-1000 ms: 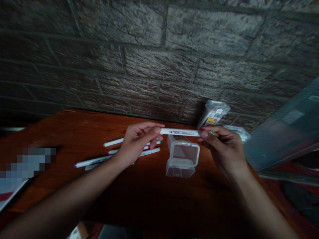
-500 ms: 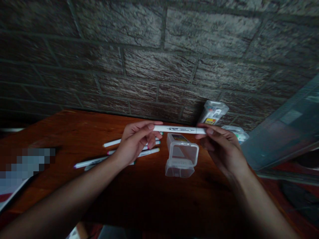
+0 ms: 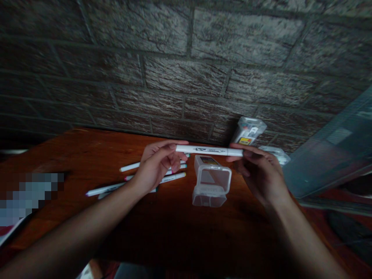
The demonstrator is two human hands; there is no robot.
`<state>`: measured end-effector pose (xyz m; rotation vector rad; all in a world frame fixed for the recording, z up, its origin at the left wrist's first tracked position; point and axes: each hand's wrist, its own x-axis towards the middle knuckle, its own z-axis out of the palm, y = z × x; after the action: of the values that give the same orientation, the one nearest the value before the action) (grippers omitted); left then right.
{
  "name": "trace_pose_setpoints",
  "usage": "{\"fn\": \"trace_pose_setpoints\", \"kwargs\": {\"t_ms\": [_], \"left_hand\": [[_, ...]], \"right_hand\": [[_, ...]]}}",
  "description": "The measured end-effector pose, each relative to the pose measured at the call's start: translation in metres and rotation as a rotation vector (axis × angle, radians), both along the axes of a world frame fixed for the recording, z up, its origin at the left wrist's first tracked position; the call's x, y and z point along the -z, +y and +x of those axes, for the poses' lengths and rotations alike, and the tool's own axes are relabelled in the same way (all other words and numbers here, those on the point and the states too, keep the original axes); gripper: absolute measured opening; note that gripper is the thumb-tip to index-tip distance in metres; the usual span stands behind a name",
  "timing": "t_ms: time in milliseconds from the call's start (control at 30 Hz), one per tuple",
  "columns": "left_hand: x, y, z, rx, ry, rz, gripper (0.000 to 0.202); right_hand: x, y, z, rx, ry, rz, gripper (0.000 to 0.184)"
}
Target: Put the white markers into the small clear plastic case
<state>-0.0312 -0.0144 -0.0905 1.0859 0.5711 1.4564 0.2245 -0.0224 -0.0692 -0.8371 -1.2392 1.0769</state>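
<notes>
A white double-ended marker (image 3: 209,151) lies level between my hands, with a dark label along its barrel. My left hand (image 3: 157,166) pinches its left end between thumb and fingers, and my right hand (image 3: 258,172) grips its right end the same way. Below my left hand, several loose white markers with coloured tips (image 3: 107,188) lie on the wooden table (image 3: 87,155), partly hidden by my wrist. Between my hands stands an open clear plastic box (image 3: 210,182), its lid folded toward me.
A clear plastic case with a yellow label (image 3: 249,131) leans against the brick wall (image 3: 186,73). Another clear case (image 3: 274,154) lies behind my right hand. A large translucent sheet (image 3: 328,151) slants in at right. Paper (image 3: 8,228) sits at the table's left edge.
The marker has levelled out from a slight tilt, and more of its barrel shows between my hands. The view has shifted very slightly.
</notes>
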Motion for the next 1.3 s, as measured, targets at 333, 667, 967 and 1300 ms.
{"fn": "trace_pose_setpoints", "kwargs": {"t_ms": [333,667,967,1300], "left_hand": [[-0.001,-0.001,-0.002,-0.002,0.008,-0.011,0.025],[0.002,-0.002,-0.001,-0.015,0.059,0.050,0.023],[0.010,0.000,-0.002,-0.079,0.242,0.170,0.019],[0.003,-0.005,0.005,-0.274,0.441,0.315,0.009]], "right_hand": [[0.001,0.002,0.001,0.000,-0.028,0.014,0.027],[0.002,0.000,0.002,-0.006,0.005,0.022,0.021],[0.008,0.001,0.003,-0.007,-0.038,0.024,0.022],[0.014,0.002,-0.001,0.046,-0.110,0.206,0.016]]}}
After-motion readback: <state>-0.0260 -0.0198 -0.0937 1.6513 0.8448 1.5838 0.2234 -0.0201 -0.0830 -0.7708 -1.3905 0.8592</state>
